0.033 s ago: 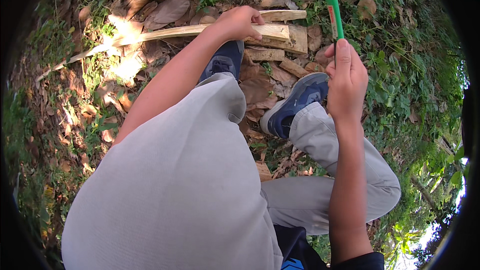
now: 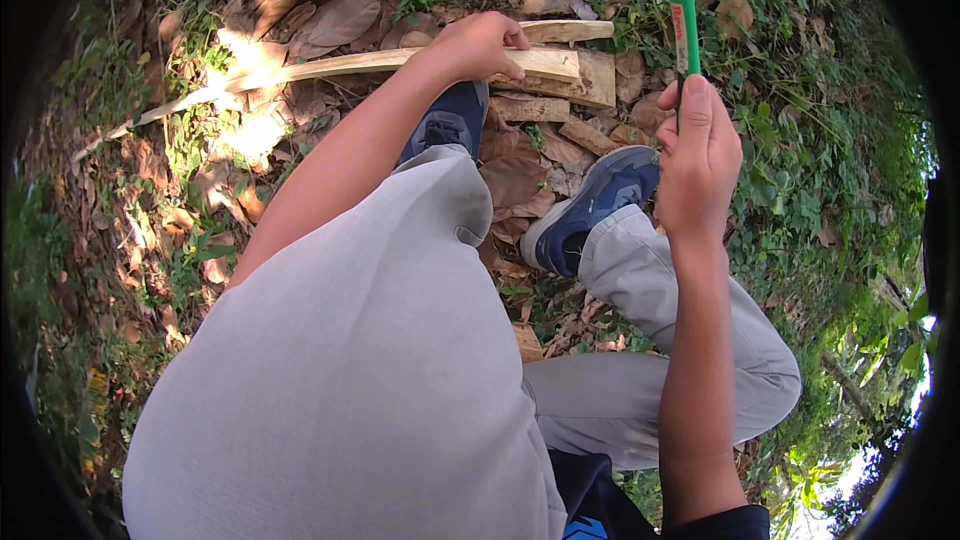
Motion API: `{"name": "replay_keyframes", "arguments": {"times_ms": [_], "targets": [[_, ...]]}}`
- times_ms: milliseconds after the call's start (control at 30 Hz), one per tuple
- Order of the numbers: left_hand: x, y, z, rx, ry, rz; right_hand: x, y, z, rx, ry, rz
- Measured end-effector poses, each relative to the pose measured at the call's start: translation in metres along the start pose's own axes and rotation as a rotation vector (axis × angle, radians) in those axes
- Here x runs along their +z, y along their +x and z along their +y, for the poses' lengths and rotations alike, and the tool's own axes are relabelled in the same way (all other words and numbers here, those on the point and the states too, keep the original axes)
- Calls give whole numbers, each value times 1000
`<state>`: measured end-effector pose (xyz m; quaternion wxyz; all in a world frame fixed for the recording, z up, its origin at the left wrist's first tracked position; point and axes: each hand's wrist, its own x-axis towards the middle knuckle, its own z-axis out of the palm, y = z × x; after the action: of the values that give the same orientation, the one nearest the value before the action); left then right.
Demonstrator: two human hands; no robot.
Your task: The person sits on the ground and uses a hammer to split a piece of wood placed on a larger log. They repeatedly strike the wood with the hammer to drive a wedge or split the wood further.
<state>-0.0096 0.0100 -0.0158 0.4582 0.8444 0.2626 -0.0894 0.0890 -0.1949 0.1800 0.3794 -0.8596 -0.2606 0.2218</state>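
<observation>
My left hand (image 2: pixel 475 46) is closed over a long, pale wooden strip (image 2: pixel 350 64), thumb on the near side, close to the strip's right end. The strip lies across the leaf litter and curves away to the left. Its right end rests on or against a flat wooden block (image 2: pixel 597 82); a shorter wood piece (image 2: pixel 568 31) lies just behind it. On the right, my right hand (image 2: pixel 704 165) is wrapped round the green handle of a hammer (image 2: pixel 680 0), held upright in the picture, to the right of the wood. Its metal head is mostly cut off by the upper edge.
Small wood offcuts (image 2: pixel 530 108) lie in front of the strip, between my two blue shoes (image 2: pixel 605 205). Another offcut (image 2: pixel 526 342) sits beside my grey trouser leg (image 2: pixel 600 400). Dry leaves (image 2: pixel 335 22) and green ground plants (image 2: pixel 790 130) cover the ground around.
My right hand and the hammer have shifted slightly right and up, so less of the hammer's head shows. My left hand and the strip stay still.
</observation>
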Motion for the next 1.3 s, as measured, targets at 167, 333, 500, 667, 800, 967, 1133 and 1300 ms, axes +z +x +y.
{"name": "replay_keyframes", "arguments": {"times_ms": [167, 333, 500, 667, 800, 967, 1133, 1300], "targets": [[1, 4, 4, 15, -3, -14, 27, -13, 67, 7, -146, -25], [-2, -1, 5, -13, -9, -22, 37, -33, 98, 191, -396, -173], [-1, 0, 0, -15, -16, -14, 14, -8, 17, 51, -19, -85], [-2, -1, 9, 13, 25, 11, 16, -6, 31, 76, 157, -23], [-3, -1, 9, -12, 20, -2, 26, -10, 70, 323, -398, -241], [-2, -2, 2, -15, 1, 4, 3, 11, 2, 234, -231, -121], [-3, -2, 9, -43, -2, -7, 2, 15, -4, 25, 41, -2], [-4, -1, 8, -21, -32, -39, 31, -14, 77, 233, -343, -185]]}}
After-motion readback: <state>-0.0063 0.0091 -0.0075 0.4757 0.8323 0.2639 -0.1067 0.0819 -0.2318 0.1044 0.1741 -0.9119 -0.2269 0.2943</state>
